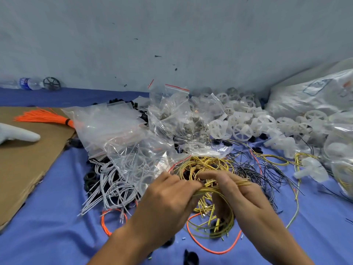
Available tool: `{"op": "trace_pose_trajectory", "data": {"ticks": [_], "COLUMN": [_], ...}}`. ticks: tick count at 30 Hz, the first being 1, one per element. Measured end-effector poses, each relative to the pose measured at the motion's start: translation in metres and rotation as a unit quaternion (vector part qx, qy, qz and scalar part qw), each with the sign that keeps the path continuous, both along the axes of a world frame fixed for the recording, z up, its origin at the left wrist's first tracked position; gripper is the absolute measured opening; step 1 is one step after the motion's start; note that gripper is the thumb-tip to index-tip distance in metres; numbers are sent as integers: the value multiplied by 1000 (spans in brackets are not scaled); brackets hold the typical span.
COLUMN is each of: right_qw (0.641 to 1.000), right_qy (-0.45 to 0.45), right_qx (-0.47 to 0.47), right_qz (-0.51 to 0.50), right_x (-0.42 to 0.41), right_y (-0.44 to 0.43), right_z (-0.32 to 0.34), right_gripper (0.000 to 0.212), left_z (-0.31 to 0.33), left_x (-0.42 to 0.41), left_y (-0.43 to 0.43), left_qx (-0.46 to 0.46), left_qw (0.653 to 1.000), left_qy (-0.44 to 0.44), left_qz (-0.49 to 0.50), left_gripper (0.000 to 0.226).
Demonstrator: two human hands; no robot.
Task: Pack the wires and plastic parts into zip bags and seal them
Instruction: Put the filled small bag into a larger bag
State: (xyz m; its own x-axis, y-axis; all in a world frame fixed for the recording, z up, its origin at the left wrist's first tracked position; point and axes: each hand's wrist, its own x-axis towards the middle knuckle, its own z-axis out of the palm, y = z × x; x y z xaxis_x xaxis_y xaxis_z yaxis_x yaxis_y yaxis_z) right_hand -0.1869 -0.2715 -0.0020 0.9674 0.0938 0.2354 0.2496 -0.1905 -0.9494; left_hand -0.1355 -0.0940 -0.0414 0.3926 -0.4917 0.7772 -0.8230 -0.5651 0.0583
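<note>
A bundle of yellow-green wires (219,219) hangs in loops between my two hands, low in the middle of the view. My left hand (172,196) grips the bundle from the left. My right hand (235,190) pinches the same wires from the right, with their ends poking out past its fingers. More yellow wires (206,165) lie coiled just behind the hands. A heap of clear zip bags (133,134) with red seal strips sits behind and to the left. White plastic wheel parts (242,129) are piled at the back right.
White wires (112,184) and black plastic rings (89,178) lie left of my hands, orange wires (114,220) in front. A cardboard sheet (24,161) with an orange wire bundle (44,116) lies at the left. Black wires (267,173) spread right. A large white sack (313,92) stands back right.
</note>
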Motion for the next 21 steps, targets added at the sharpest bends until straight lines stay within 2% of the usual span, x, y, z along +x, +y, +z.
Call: {"op": "trace_pose_trajectory", "data": {"ticks": [6, 8, 10, 13, 15, 18, 21], "right_qw": [984, 988, 994, 996, 996, 994, 987], "right_qy": [61, 83, 84, 78, 76, 89, 110], "right_qx": [143, 103, 15, -9, 16, 52, 103], "right_qz": [-86, -76, -68, -46, -38, -34, -47], "right_x": [-8, -10, -15, -22, -23, -23, -22], "right_y": [-27, -30, -26, -14, -8, -4, -8], "right_z": [7, 4, 0, -11, -17, -21, -18], "right_gripper": [48, 51, 52, 41, 28, 27, 18], "left_z": [-2, -3, -3, -5, -5, -6, -7], "left_x": [-1, -1, -1, -2, -2, -3, -4], "left_y": [0, 1, 1, 1, 1, -1, -2], "left_qx": [8, 1, 4, 21, 26, 33, 16], "left_qw": [1000, 1000, 999, 999, 999, 999, 998], "left_qy": [23, 27, 31, 33, 31, 36, 57], "left_qz": [-6, -2, 7, 17, 21, 21, 21], "left_gripper": [31, 31, 32, 30, 30, 33, 47]}}
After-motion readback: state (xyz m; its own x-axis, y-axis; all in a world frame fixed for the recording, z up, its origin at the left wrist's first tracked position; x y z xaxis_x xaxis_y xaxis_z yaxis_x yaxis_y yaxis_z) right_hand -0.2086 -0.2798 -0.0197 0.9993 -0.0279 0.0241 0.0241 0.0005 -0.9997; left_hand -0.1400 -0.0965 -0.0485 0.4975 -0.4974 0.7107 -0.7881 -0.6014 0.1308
